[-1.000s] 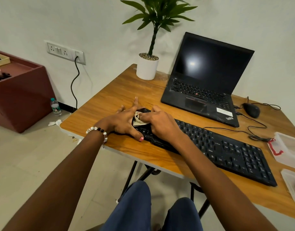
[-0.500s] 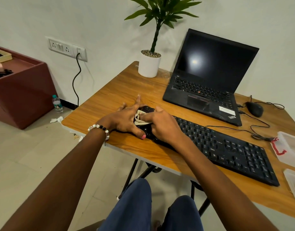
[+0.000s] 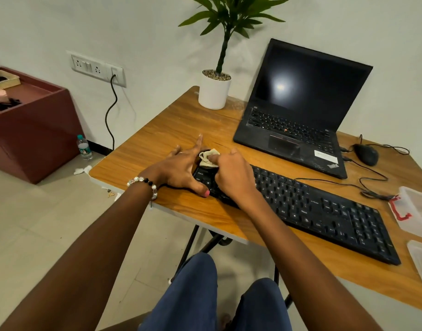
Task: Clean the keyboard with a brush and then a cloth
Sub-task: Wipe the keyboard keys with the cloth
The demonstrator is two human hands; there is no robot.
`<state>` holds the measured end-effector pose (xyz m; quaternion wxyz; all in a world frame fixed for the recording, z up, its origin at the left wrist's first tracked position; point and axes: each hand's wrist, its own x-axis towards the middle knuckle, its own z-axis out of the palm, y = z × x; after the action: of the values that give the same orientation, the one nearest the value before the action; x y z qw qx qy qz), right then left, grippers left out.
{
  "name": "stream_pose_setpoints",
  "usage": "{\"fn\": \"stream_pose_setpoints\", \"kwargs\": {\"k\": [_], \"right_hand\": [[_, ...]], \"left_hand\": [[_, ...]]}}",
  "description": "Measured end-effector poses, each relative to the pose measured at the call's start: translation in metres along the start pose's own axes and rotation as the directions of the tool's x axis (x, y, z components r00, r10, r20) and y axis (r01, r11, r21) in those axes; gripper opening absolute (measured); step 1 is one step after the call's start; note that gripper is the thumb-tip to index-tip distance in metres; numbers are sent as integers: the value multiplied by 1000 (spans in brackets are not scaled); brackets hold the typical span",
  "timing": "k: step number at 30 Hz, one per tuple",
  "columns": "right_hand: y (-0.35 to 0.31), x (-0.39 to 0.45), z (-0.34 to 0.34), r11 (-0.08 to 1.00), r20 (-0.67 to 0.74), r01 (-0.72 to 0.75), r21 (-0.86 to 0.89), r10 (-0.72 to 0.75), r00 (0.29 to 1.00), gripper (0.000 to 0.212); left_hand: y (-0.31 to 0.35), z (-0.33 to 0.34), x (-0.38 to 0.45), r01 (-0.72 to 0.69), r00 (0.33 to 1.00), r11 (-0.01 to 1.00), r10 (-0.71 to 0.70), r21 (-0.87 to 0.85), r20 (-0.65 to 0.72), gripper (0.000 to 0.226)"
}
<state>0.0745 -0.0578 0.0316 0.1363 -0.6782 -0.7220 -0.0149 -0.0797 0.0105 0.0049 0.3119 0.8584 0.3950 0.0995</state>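
Observation:
A long black keyboard (image 3: 324, 211) lies slanted across the wooden table (image 3: 157, 139). My right hand (image 3: 234, 177) grips a small cream cloth (image 3: 208, 157) and presses it onto the keyboard's far left corner. My left hand (image 3: 181, 168) rests on the keyboard's left end with fingers spread and straight, thumb at the front edge, steadying it. No brush is visible.
An open black laptop (image 3: 300, 120) stands behind the keyboard. A white plant pot (image 3: 214, 93) is at the table's back left, a wired mouse (image 3: 366, 154) at the right. Two clear plastic containers (image 3: 417, 211) sit at the right edge. A maroon cabinet (image 3: 31, 130) stands on the floor left.
Both hands stay at the keyboard's left end; the cloth has shifted slightly toward the far corner. The camera has tilted a little.

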Motion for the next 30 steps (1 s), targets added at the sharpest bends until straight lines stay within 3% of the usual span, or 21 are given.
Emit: {"fn": "stream_pose_setpoints", "kwargs": {"k": [4, 8, 10, 13, 18, 20, 23, 27, 30], "right_hand": [[0, -10, -4, 978, 111, 198, 64, -204, 973, 50], [33, -2, -11, 897, 164, 432, -99, -413, 896, 56], [51, 7, -16, 905, 160, 390, -169, -366, 917, 55], [55, 9, -17, 947, 90, 214, -238, -198, 976, 56], [4, -9, -9, 993, -12, -99, -65, 98, 995, 40], [-12, -16, -6, 997, 23, -70, 20, 70, 997, 41], [-14, -21, -4, 993, 78, 107, 58, -112, 991, 46], [24, -13, -12, 933, 118, 346, -103, -334, 935, 52], [51, -4, -19, 921, 135, 308, -237, -283, 950, 50]], "left_hand": [[-3, 2, 2, -18, 1000, 1000, 18, -7, -5, 150], [-3, 1, 2, -11, 1000, 1000, 11, 10, -7, 149], [-2, 0, 1, 1, 1000, 1000, 0, 10, -14, 148], [-4, 1, 3, 4, 1000, 1000, -4, 19, -8, 150], [-6, 2, 5, -18, 1000, 999, 18, 43, -17, 149], [-8, 3, 5, -26, 999, 999, 27, 47, -28, 149], [-10, 4, 6, -44, 998, 997, 46, 57, -34, 148], [-10, 3, 6, -35, 999, 997, 37, 71, -29, 148], [-12, 4, 8, -27, 999, 997, 29, 71, -26, 148]]}}
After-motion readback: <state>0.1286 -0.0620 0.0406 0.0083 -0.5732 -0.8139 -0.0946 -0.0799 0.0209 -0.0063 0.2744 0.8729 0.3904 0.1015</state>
